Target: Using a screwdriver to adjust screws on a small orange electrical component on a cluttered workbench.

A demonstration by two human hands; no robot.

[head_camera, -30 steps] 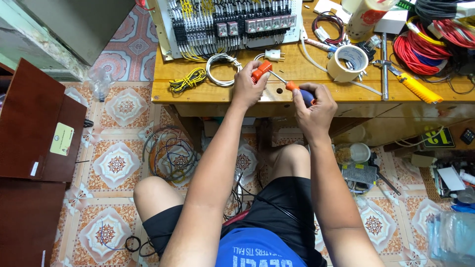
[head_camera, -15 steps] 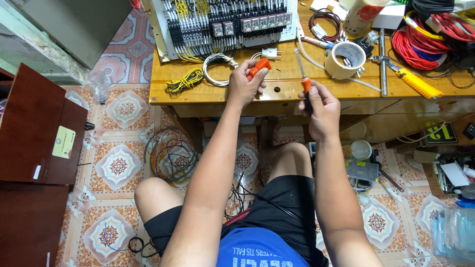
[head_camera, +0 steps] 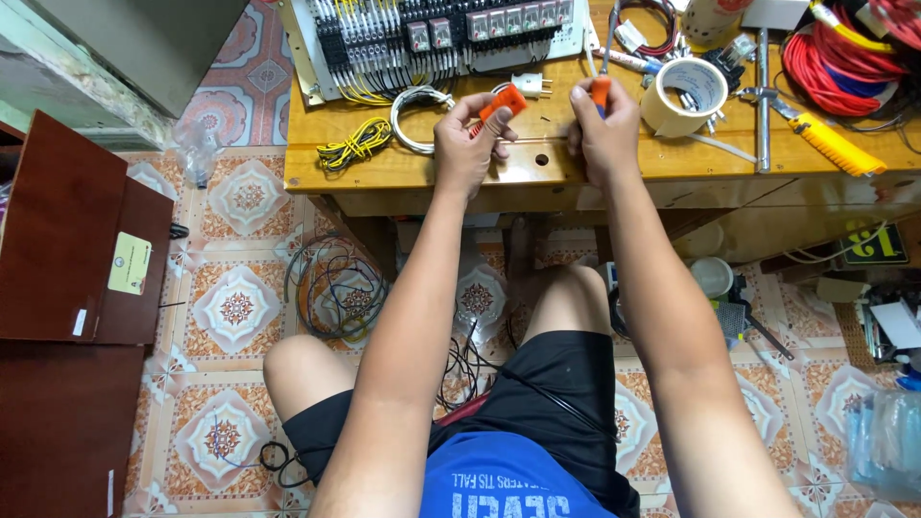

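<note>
The wooden workbench [head_camera: 403,173] lies under both hands, and the big control panel [head_camera: 432,38] with its rows of terminals stands just beyond them, probably so the wiring stays within easy reach. The roll of tape [head_camera: 683,96] sits to the right of the right hand, near it, with loose tools further right.

The left hand [head_camera: 463,144] is closed around an orange-handled tool [head_camera: 501,103], which points up and away from the fist, toward the panel. The right hand [head_camera: 604,129] is clamped on a screwdriver with an orange grip [head_camera: 602,88]; the shaft rises beyond the knuckles, seemingly aimed at the panel.

The panel's upper part is cut off by the frame. The working end of the left tool is hidden, so its kind is unclear. Whether a thin wire runs between the hands, I cannot tell.
</note>
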